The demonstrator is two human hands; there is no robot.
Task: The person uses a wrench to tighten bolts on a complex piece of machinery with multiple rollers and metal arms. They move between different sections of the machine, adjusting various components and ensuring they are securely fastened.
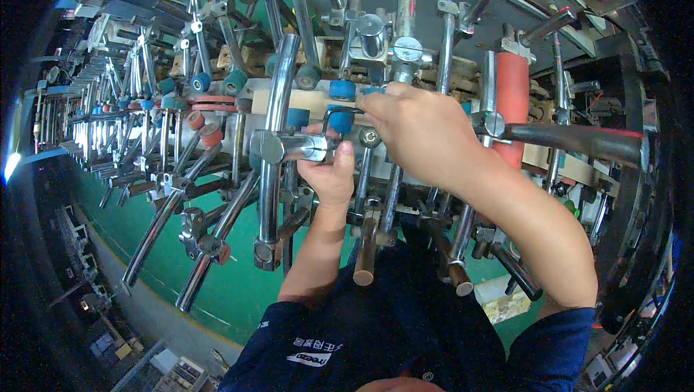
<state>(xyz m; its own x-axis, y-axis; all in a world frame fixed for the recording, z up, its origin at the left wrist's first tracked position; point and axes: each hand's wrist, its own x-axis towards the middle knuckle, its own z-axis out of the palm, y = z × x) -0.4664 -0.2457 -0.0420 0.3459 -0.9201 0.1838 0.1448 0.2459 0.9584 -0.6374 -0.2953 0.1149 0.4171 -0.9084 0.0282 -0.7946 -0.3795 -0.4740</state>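
Observation:
My right hand (423,121) is closed round one arm of a black hex key (345,109). The bent end of the key drops toward the split end of a chromed rod clamp (311,148). From below, my left hand (329,175) grips around that clamp's end, thumb raised beside it and other fingers partly hidden behind it. Blue rollers (341,90) stand close to both hands, above and beside the key. A pale flat strip (271,103) runs behind the clamp between the rollers. The clamp sits on a thick, slightly tilted chrome rod (278,96).
A red roller (512,92) and a dark-handled bar (578,140) stand to the right of my right arm. Many chrome rods and clamps (210,247) stick out at the left. Rods with brown ends (365,265) point toward my body. Green floor (144,237) lies beneath.

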